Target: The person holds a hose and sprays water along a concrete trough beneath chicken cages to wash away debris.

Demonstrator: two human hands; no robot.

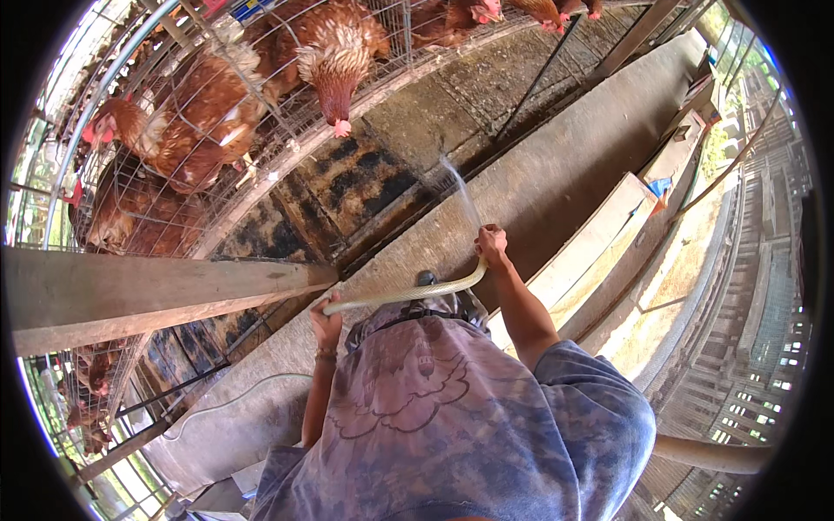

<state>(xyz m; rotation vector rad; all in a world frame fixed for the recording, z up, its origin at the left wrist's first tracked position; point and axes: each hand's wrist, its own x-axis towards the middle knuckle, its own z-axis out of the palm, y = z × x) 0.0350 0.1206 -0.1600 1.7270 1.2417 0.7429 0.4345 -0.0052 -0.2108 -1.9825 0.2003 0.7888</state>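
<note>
A pale, braided water hose (404, 295) runs across the front of my body between both hands. My right hand (491, 242) is closed round its outlet end, and a jet of water (461, 185) shoots from there onto the edge of the wet, stained floor below the cages. Further back along the hose, my left hand (327, 319) grips it near a wooden post. Dark patches cover the floor slabs (355, 176) under the cages. Several brown hens (335, 58) stand behind the wire, one with its head lowered over the cage's front edge.
Wire cages (195, 111) fill the upper left. A thick wooden post (163, 290) stands at my left beside the concrete walkway (573, 137). Long pale boxes or boards (586, 241) line the right side. A thinner hose (228, 400) lies on the walkway at lower left.
</note>
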